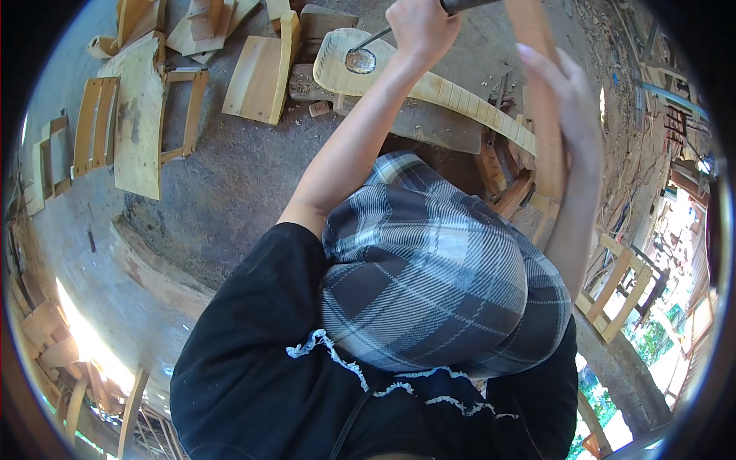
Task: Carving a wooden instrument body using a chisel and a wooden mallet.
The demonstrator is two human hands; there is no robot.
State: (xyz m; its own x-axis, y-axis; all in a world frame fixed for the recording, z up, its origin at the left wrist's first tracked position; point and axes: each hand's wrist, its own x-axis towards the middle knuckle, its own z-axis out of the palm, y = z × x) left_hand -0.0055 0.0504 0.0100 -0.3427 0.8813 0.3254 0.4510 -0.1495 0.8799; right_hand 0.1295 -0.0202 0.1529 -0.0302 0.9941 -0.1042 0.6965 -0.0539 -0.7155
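A pale, paddle-shaped wooden piece (334, 69) with a long, curved, line-marked arm (468, 100) lies across a rough plank (441, 129). Near its broad end is a small carved oval hollow (360, 60). The tip of a thin metal chisel (372, 40) rests in that hollow. My left hand (423, 29) is closed round the chisel, whose dark handle runs out past the top edge. My right hand (563, 88), smeared by motion, is on a long wooden bar (546, 130), its thumb lying over the face; the other fingers are partly hidden.
At the left, slatted wooden panels (95, 123) and a broad pale board (139, 123) stand on the concrete floor (222, 165). Another curved panel (257, 80) is beside the plank. My plaid-covered knee (429, 261) rises close below the work. Wooden frames (617, 287) lie at right.
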